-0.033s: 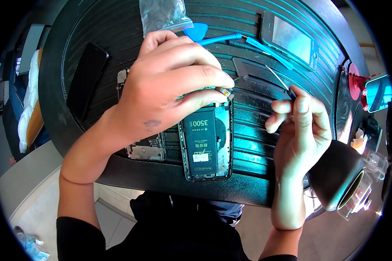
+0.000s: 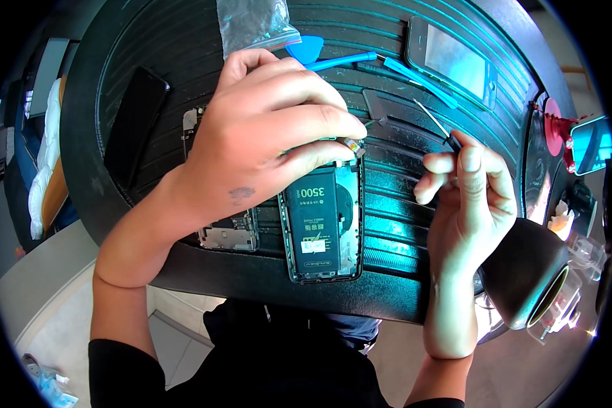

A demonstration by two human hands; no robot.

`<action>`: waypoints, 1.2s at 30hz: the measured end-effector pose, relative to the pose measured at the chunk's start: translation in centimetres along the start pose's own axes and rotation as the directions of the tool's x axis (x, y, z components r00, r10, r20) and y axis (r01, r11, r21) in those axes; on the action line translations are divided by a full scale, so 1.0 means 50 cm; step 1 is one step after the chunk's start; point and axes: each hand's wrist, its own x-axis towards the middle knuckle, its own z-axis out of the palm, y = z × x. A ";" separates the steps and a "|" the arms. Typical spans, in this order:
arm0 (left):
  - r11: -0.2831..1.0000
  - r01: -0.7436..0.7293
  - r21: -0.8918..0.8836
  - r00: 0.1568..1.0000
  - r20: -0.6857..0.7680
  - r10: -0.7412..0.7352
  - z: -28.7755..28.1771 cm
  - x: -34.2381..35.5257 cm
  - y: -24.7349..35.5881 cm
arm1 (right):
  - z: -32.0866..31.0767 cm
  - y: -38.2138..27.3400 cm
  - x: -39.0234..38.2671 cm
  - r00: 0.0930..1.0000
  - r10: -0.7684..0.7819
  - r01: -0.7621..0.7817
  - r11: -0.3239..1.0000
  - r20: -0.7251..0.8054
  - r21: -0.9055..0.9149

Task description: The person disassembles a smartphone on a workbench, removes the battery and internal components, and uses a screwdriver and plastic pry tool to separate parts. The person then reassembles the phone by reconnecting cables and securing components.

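An opened phone lies in front of me, its black battery exposed. Over the phone's top end, my left hand is closed in a pinch, thumb against forefinger. At those fingertips sits a small shiny phone part, just above the casing; its exact kind is unclear. My right hand is raised to the right of the phone, fingers closed around the dark handle of a thin screwdriver. The metal shaft points up and left, touching nothing. My left hand and wrist partly hide a second opened phone.
Blue pry tools, a blue pick and a clear plastic bag lie at the back. A phone rests back right, a black panel at left. A dark cup-shaped object stands beside my right wrist.
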 end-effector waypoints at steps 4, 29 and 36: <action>0.997 -0.015 0.076 0.999 0.052 0.011 0.010 0.000 -0.003 | 0.001 0.006 0.007 1.000 0.014 -0.014 1.000 -0.010 0.004; 0.983 0.036 0.178 0.999 -0.004 -0.035 0.010 0.003 -0.001 | 0.000 0.013 0.009 0.999 0.036 -0.036 0.999 0.012 0.019; 0.978 0.024 0.206 1.000 -0.022 -0.020 0.018 0.002 0.016 | 0.001 0.013 0.009 0.999 0.035 -0.036 0.999 0.013 0.015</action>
